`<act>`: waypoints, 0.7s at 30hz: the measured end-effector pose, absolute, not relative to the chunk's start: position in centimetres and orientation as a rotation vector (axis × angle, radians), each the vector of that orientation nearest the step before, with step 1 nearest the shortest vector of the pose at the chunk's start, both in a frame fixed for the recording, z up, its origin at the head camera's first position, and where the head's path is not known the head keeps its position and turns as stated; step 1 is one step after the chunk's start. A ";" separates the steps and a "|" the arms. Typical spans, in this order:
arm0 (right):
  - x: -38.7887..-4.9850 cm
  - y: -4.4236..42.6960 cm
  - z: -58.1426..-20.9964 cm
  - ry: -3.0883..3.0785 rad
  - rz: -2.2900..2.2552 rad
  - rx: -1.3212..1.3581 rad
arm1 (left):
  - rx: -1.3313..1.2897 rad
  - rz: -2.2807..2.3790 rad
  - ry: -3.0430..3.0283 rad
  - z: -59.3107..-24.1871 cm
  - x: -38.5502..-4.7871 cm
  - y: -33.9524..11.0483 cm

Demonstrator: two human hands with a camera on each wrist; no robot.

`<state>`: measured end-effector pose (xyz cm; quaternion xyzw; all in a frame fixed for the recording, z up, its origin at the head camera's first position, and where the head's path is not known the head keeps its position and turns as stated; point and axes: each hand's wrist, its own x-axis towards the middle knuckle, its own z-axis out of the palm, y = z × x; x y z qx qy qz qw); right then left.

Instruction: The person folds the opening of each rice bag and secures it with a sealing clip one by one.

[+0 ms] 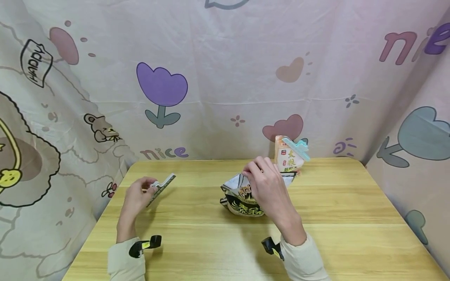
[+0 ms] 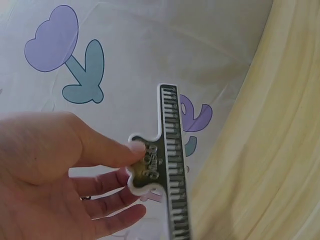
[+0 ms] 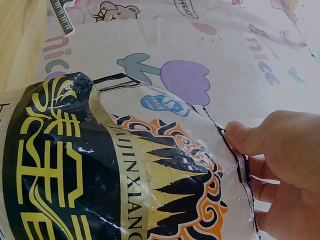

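My left hand (image 1: 135, 199) is over the left part of the table, pinching a piano-key patterned clip (image 2: 172, 150) by its scalloped tab. The thumb presses on the tab's dark face, while the clip's long bar slants away from the hand. Near the table's middle, a black, white and gold food bag (image 1: 244, 205) stands with a full, bulging lower part. My right hand (image 1: 268, 185) pinches the flattened top edge of that bag, which the right wrist view shows close up, with the thumb on one side. The fingertips behind the edge are partly hidden there.
Behind the bag, at the table's back edge, stands a small white and orange packet (image 1: 286, 156) with a light blue clip (image 1: 298, 148) across its upper corner. A patterned cloth (image 1: 218, 70) hangs around the back and sides of the wooden table (image 1: 197, 249).
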<state>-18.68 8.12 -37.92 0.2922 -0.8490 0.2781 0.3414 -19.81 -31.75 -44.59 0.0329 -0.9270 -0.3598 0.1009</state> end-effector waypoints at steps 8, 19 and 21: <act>-18.6 8.1 -37.9 -2.223 0.735 0.762 | 0.035 -1.041 -2.662 -44.5 -19.7 -31.3; -18.6 8.1 -37.8 -2.215 0.738 0.765 | -0.077 -0.979 -2.539 -43.7 -20.2 -29.6; -18.6 8.1 -37.8 -2.219 0.736 0.764 | -0.079 -0.970 -2.522 -43.5 -20.2 -29.3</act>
